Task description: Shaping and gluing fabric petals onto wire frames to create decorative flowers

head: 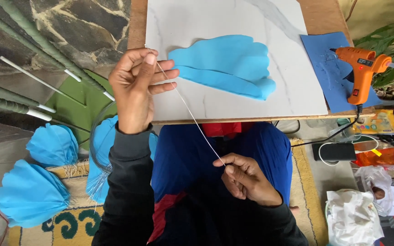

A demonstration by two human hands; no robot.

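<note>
My left hand (pixel 137 86) is raised at the left edge of a white marble-patterned board (pixel 233 100), pinching one end of a thin white wire (pixel 190 111). The wire runs taut down and to the right into my right hand (pixel 245 177), which pinches its other end over my lap. A stack of blue foam petal shapes (pixel 226 66) lies on the board just right of my left hand.
An orange glue gun (pixel 361 70) rests on a blue foam sheet (pixel 324 59) at the board's right edge. Finished blue fan-shaped petals (pixel 30 191) lie on the patterned rug at left, beside green-wrapped stems (pixel 19 105). Bags and clutter (pixel 356 214) sit at right.
</note>
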